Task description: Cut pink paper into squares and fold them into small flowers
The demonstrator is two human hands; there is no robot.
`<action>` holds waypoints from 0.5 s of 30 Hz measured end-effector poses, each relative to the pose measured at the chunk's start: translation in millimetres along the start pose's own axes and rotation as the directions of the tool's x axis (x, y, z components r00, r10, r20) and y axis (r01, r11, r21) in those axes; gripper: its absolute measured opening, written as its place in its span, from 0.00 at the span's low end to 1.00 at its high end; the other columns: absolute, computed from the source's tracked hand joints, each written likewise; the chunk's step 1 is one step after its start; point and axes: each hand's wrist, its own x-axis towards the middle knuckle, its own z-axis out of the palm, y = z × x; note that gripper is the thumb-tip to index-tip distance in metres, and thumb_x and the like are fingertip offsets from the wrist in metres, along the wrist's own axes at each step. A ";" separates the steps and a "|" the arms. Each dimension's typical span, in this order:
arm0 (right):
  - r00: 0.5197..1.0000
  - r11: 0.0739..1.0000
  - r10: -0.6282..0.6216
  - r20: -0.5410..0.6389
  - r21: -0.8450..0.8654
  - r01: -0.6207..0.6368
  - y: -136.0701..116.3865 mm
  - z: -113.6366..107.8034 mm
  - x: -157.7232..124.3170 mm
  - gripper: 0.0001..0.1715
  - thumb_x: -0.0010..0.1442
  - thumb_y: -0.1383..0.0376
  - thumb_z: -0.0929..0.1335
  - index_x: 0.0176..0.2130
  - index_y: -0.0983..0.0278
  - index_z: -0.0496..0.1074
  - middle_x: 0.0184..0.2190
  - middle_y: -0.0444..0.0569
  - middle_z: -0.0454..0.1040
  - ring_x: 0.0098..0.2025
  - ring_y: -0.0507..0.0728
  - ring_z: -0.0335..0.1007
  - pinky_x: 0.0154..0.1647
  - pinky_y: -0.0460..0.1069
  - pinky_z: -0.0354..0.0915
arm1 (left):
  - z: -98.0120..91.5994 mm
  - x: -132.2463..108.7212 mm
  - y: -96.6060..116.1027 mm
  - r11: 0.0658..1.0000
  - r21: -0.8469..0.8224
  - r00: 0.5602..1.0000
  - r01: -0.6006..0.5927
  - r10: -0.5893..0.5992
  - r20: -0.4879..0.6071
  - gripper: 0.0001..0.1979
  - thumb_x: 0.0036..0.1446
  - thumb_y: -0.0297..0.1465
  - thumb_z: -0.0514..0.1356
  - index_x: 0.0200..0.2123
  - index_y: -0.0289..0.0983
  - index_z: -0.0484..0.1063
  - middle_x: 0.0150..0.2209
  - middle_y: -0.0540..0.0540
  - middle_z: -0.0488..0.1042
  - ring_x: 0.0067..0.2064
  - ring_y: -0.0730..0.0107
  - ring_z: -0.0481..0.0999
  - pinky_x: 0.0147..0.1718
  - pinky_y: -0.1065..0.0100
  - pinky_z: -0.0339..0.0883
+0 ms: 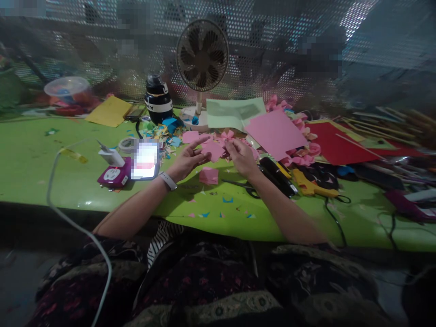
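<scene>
Holding a pink square (214, 151) in front of the fan (202, 56), the left hand (185, 161) is pressing its thumb on the near edge, index finger standing apart. The right hand (242, 156) is pinching with nearly closed fingers; whether on the square or the flower (227, 134) behind, I cannot tell. The square is pointing a corner toward the person, its long axis being unclear. Farther forward of the fan, a pink stack (209, 175) and scissors (238, 184) are lying; a bottle (158, 101) is standing left of it.

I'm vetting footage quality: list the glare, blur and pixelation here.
Head view throughout: the phone screen glares white, with blocky pixels along its left side; the sticks at far right smear; the mesh behind has pixelated patches; the left hand and right hand look clearer.
</scene>
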 end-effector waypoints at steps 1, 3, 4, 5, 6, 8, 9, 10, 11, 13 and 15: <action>1.000 0.999 0.024 0.013 0.040 -0.025 0.0 -0.2 0.5 0.26 0.71 0.42 0.62 0.35 0.60 0.69 0.35 0.49 0.77 0.38 0.57 0.76 0.39 0.49 0.72 | 0.2 0.1 0.2 1.000 -0.002 1.000 -0.003 0.003 -0.004 0.29 0.58 0.21 0.68 0.62 0.43 0.73 0.37 0.50 0.82 0.44 0.71 0.83 0.54 0.63 0.75; 0.998 0.995 0.051 0.030 0.088 -0.053 0.3 -0.5 1.1 0.26 0.72 0.43 0.61 0.35 0.60 0.69 0.35 0.49 0.77 0.37 0.57 0.77 0.39 0.49 0.73 | 0.3 0.2 0.5 1.000 -0.008 1.000 -0.006 0.006 -0.008 0.30 0.58 0.21 0.69 0.62 0.42 0.73 0.37 0.49 0.82 0.43 0.70 0.83 0.54 0.62 0.75; 0.998 0.994 0.057 0.036 0.089 -0.060 0.6 -0.6 1.2 0.26 0.72 0.43 0.61 0.35 0.60 0.70 0.35 0.50 0.77 0.37 0.57 0.77 0.39 0.50 0.73 | 0.3 0.3 0.7 1.000 -0.011 1.000 -0.009 0.008 -0.009 0.30 0.57 0.21 0.69 0.62 0.42 0.73 0.37 0.49 0.82 0.43 0.70 0.83 0.54 0.62 0.75; 0.997 0.995 0.062 0.044 0.082 -0.065 0.9 -0.7 1.0 0.27 0.72 0.43 0.61 0.35 0.60 0.70 0.35 0.50 0.78 0.37 0.57 0.77 0.40 0.50 0.73 | 0.3 0.3 1.0 1.000 -0.015 1.000 -0.012 0.012 -0.010 0.30 0.57 0.21 0.69 0.62 0.42 0.73 0.37 0.49 0.82 0.43 0.70 0.83 0.54 0.62 0.75; 0.997 0.995 0.064 0.051 0.071 -0.068 1.2 -0.7 0.8 0.27 0.73 0.43 0.61 0.36 0.60 0.70 0.35 0.50 0.78 0.37 0.57 0.77 0.40 0.50 0.73 | 0.3 0.3 1.2 1.000 -0.020 1.000 -0.017 0.016 -0.011 0.30 0.57 0.21 0.69 0.62 0.42 0.73 0.37 0.50 0.82 0.43 0.70 0.83 0.53 0.62 0.75; 0.997 0.997 0.057 0.055 0.057 -0.060 1.8 -0.6 0.2 0.27 0.73 0.43 0.60 0.36 0.60 0.71 0.35 0.51 0.78 0.37 0.57 0.77 0.40 0.50 0.72 | 0.3 0.3 1.6 0.999 -0.035 1.000 -0.029 0.029 -0.012 0.30 0.56 0.21 0.70 0.62 0.42 0.73 0.35 0.51 0.81 0.41 0.71 0.83 0.52 0.64 0.76; 0.998 0.997 0.047 0.051 0.059 -0.050 2.2 -0.4 0.0 0.27 0.73 0.44 0.60 0.36 0.60 0.71 0.35 0.51 0.78 0.37 0.57 0.76 0.39 0.50 0.72 | 0.2 0.3 1.7 0.999 -0.042 0.999 -0.034 0.034 -0.011 0.31 0.56 0.21 0.70 0.62 0.42 0.73 0.35 0.51 0.80 0.40 0.72 0.83 0.51 0.65 0.76; 0.998 0.997 0.038 0.045 0.071 -0.041 2.5 -0.1 -0.1 0.27 0.73 0.44 0.60 0.36 0.60 0.71 0.35 0.51 0.78 0.36 0.57 0.76 0.39 0.50 0.73 | 0.0 0.4 1.7 0.998 -0.048 0.999 -0.037 0.037 -0.007 0.31 0.56 0.21 0.70 0.62 0.42 0.73 0.34 0.52 0.80 0.40 0.73 0.83 0.50 0.66 0.76; 0.999 0.995 0.030 0.040 0.089 -0.033 2.9 0.3 -0.1 0.27 0.73 0.44 0.60 0.36 0.61 0.71 0.34 0.50 0.78 0.35 0.56 0.76 0.38 0.51 0.73 | -0.2 0.6 1.6 0.998 -0.053 0.999 -0.037 0.037 0.000 0.31 0.55 0.21 0.70 0.62 0.42 0.73 0.34 0.52 0.80 0.40 0.73 0.83 0.50 0.67 0.76; 0.999 0.990 0.019 0.043 0.136 -0.025 3.4 1.1 0.1 0.27 0.73 0.44 0.61 0.35 0.61 0.71 0.31 0.49 0.77 0.33 0.56 0.75 0.38 0.51 0.73 | -1.0 1.2 1.0 0.997 -0.065 0.999 -0.036 0.037 0.017 0.33 0.55 0.21 0.71 0.63 0.41 0.72 0.35 0.51 0.81 0.39 0.74 0.82 0.49 0.68 0.76; 0.999 0.985 0.007 0.051 0.174 -0.016 3.7 1.7 0.4 0.29 0.72 0.42 0.61 0.34 0.60 0.70 0.30 0.49 0.77 0.32 0.56 0.75 0.36 0.51 0.73 | -2.0 2.0 -0.1 0.996 -0.081 0.999 -0.039 0.042 0.033 0.33 0.55 0.20 0.71 0.63 0.41 0.72 0.35 0.51 0.81 0.39 0.74 0.82 0.48 0.69 0.76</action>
